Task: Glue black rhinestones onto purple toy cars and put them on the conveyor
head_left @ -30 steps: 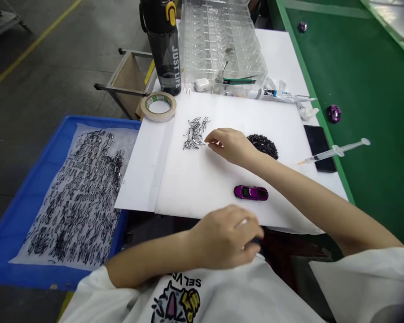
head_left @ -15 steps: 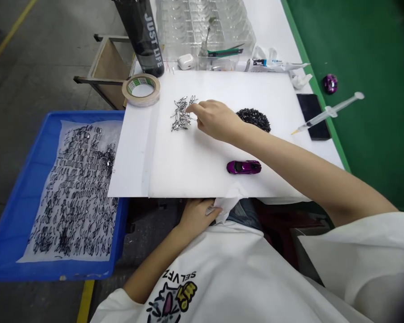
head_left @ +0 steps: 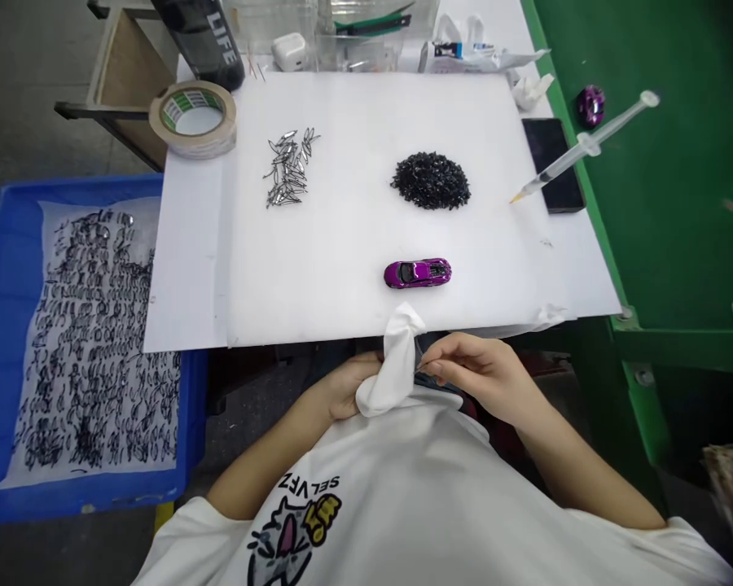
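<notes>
My left hand (head_left: 342,387) is closed round a white cloth (head_left: 394,362) just below the near edge of the white board (head_left: 342,268). My right hand (head_left: 482,374) pinches something tiny against the cloth; I cannot make out what. A purple toy car (head_left: 417,273) lies on the board a little above both hands. Farther back sit a heap of small black parts (head_left: 431,180) and a cluster of small silvery clear parts (head_left: 288,167).
A blue tray (head_left: 3,244) at the left holds a sheet covered with many small dark parts (head_left: 91,325). A tape roll (head_left: 192,120), black bottle (head_left: 204,41), earbud case (head_left: 289,50), syringe (head_left: 580,148), black phone (head_left: 553,163) and a purple part (head_left: 590,105) on the green surface (head_left: 678,163) ring the board.
My right hand left the silvery cluster and came back to my lap, pinching at the cloth. My left hand has lifted the cloth upright. The view tipped down.
</notes>
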Action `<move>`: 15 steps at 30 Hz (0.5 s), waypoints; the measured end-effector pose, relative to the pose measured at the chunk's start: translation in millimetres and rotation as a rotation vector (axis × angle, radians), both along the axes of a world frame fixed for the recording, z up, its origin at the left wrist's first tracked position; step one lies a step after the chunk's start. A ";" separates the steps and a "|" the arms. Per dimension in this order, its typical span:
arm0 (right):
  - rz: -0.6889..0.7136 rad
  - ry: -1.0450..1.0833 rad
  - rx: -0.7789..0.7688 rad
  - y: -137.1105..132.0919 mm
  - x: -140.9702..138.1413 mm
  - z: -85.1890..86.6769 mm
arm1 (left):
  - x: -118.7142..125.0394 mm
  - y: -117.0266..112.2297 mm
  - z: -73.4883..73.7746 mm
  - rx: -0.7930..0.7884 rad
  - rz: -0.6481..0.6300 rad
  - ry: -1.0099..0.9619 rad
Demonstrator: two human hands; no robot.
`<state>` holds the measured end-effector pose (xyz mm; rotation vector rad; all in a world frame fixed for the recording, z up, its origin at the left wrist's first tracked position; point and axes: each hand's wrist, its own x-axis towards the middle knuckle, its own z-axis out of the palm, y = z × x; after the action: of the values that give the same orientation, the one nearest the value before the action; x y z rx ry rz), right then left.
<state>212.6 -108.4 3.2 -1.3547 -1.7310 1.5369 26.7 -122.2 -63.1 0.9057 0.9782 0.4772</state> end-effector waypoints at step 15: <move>0.336 -0.383 1.023 14.2 9.8 -4.2 | 18.0 7.8 25.2 0.036 0.144 0.063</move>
<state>222.4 -94.2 -1.0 -0.8400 -2.5302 0.3091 44.7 -114.4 -37.8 0.8901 1.1002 0.5925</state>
